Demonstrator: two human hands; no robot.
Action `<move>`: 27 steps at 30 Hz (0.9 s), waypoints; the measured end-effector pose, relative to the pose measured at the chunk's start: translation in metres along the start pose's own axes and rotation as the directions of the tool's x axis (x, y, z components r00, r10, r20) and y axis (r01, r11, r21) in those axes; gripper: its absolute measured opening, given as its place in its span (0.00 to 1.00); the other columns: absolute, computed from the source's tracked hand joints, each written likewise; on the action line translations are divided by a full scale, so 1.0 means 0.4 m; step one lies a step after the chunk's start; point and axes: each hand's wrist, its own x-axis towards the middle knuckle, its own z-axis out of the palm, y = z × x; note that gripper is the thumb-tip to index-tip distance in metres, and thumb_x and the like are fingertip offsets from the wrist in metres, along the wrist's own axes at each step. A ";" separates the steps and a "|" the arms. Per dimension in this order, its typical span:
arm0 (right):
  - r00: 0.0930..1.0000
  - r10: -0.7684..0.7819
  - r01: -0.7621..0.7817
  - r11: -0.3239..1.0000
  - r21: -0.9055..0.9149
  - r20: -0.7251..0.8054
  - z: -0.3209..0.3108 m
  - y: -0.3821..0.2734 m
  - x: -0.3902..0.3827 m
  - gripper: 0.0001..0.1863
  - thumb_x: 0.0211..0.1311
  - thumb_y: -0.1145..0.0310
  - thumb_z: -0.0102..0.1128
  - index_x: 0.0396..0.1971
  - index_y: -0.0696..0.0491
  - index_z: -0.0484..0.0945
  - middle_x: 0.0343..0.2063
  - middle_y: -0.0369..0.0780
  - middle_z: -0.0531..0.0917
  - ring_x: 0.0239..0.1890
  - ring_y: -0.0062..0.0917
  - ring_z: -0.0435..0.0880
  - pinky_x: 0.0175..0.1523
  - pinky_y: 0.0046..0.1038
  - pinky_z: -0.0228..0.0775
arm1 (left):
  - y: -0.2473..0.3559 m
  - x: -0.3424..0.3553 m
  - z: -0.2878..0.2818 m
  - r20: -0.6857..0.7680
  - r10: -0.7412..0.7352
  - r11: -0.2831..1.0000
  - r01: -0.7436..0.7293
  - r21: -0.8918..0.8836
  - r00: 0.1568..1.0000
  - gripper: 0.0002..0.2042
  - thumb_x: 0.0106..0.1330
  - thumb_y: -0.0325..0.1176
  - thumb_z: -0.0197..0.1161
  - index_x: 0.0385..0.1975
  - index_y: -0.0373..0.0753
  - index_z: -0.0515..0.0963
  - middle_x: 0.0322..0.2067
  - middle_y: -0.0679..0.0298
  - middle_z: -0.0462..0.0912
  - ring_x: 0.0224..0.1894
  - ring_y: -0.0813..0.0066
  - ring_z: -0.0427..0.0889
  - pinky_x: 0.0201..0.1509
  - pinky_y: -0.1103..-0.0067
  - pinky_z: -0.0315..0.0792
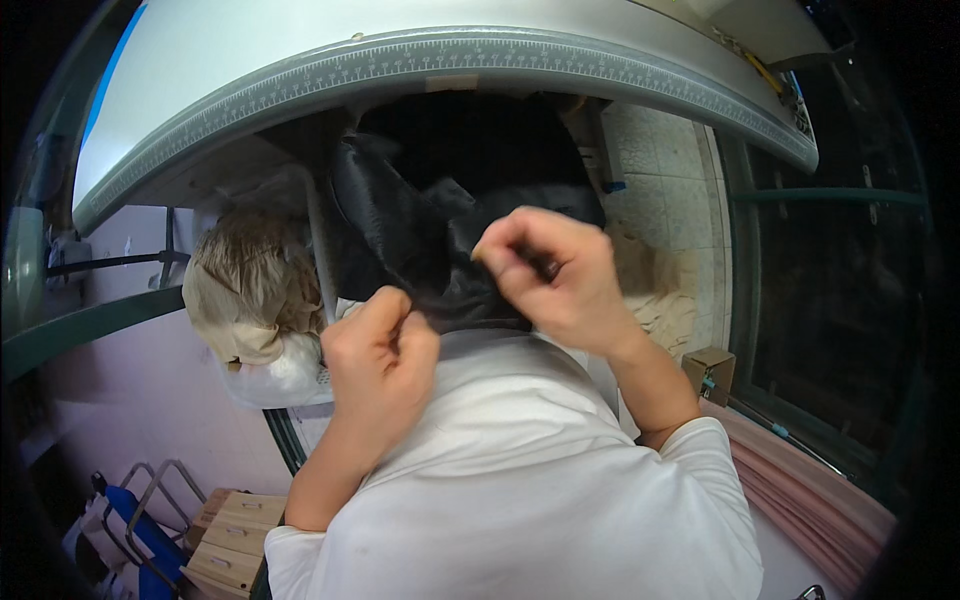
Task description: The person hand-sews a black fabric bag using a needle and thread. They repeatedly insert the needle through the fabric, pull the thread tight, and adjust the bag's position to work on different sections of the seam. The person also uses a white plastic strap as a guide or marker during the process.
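Both hands are raised in front of my white shirt, over glossy black fabric (400, 215) that covers my lap. My left hand (385, 350) is closed, thumb pressed against curled fingers. Opposite it and slightly farther from me, my right hand (555, 275) makes a pinch with thumb and forefinger. What either hand holds, if anything, is too small or hidden to make out. A gap separates the two hands, and the black fabric shows behind them.
A white worktable (330, 20) with a ruler-marked grey edge (480, 55) spans the far side. To the left, a clear bin (250, 385) holds beige cloth (255, 280). Rightward are more beige cloth (660, 300), a small cardboard box (710, 370) and a pink curtain (790, 480). Wooden drawers (235, 540) stand lower left.
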 end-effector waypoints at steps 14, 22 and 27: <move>0.950 -0.191 0.256 0.929 -0.268 0.245 -0.050 -0.098 -0.065 0.15 0.63 0.68 0.60 0.42 0.64 0.79 0.21 0.42 0.77 0.18 0.28 0.76 0.23 0.25 0.64 | 0.047 0.022 0.007 0.195 -0.162 0.840 0.238 -0.488 0.967 0.08 0.69 0.25 0.59 0.27 0.30 0.75 0.21 0.64 0.80 0.20 0.83 0.79 0.23 0.87 0.71; 0.966 -0.146 0.221 0.896 -0.386 0.214 -0.031 -0.091 -0.042 0.08 0.63 0.71 0.60 0.33 0.60 0.83 0.16 0.41 0.78 0.16 0.27 0.76 0.20 0.26 0.62 | 0.042 0.023 0.006 0.211 -0.122 0.858 0.210 -0.468 0.970 0.07 0.68 0.23 0.57 0.28 0.29 0.75 0.22 0.64 0.80 0.20 0.83 0.79 0.23 0.87 0.71; 0.979 -0.080 0.149 0.911 -0.385 0.190 -0.022 -0.102 -0.040 0.13 0.65 0.68 0.57 0.21 0.58 0.77 0.15 0.44 0.77 0.19 0.38 0.77 0.24 0.36 0.66 | 0.038 0.022 0.007 0.204 -0.097 0.873 0.182 -0.452 0.974 0.07 0.68 0.22 0.57 0.27 0.28 0.75 0.22 0.63 0.80 0.20 0.83 0.79 0.23 0.87 0.71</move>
